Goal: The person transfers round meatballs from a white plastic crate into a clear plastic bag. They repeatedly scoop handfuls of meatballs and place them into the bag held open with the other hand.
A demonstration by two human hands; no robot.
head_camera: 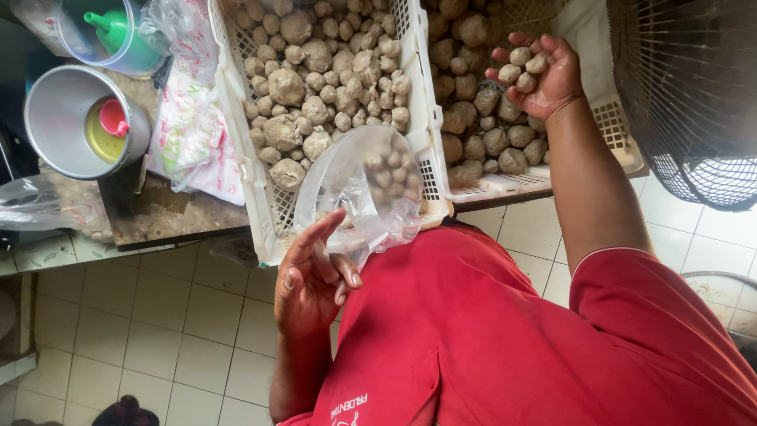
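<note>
My left hand (311,284) pinches the lower edge of a clear plastic bag (371,185) that holds several small brown round lumps. The bag hangs over the near rim of a white slatted crate (236,118) filled with the same brown lumps in mixed sizes. My right hand (540,75) is raised over a second white crate (611,126) to the right, palm up, with several small brown lumps (522,67) cupped in its fingers. I wear a red shirt, which fills the lower right.
On a worn wooden table (158,213) to the left stand a metal pot with yellow liquid and a pink funnel (83,118), a clear tub with a green funnel (114,31) and crumpled plastic bags (189,118). A dark wire cage (694,95) is at the right. Pale tiled floor (158,331) lies below.
</note>
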